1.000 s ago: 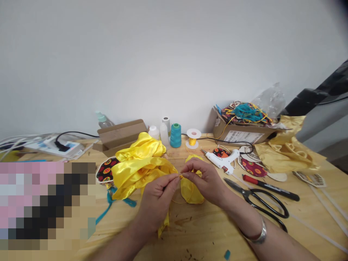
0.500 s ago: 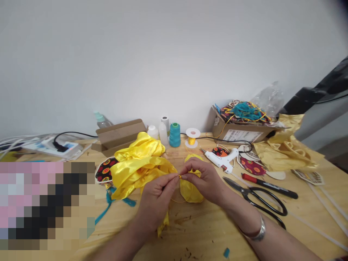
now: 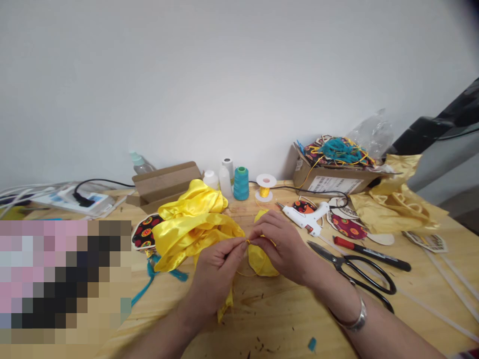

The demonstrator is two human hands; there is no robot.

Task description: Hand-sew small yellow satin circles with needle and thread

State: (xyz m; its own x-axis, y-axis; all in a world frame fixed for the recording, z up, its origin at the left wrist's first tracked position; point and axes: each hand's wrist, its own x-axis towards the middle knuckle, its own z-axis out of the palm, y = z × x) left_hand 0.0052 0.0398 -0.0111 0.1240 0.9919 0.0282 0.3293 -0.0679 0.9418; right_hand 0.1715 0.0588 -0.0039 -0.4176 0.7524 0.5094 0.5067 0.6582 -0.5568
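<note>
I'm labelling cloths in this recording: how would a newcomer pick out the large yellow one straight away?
On the wooden table, find the brown box at left. The large yellow cloth is bunched in front of it, reaching the left hand. It is brighter than the gold cloth at right and far bigger than the yellow piece by the right hand.

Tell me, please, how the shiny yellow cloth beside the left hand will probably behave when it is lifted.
The yellow cloth would probably sag and change shape, because it lies in loose, soft folds. Its glossy surface suggests that it may be somewhat slippery.
</note>
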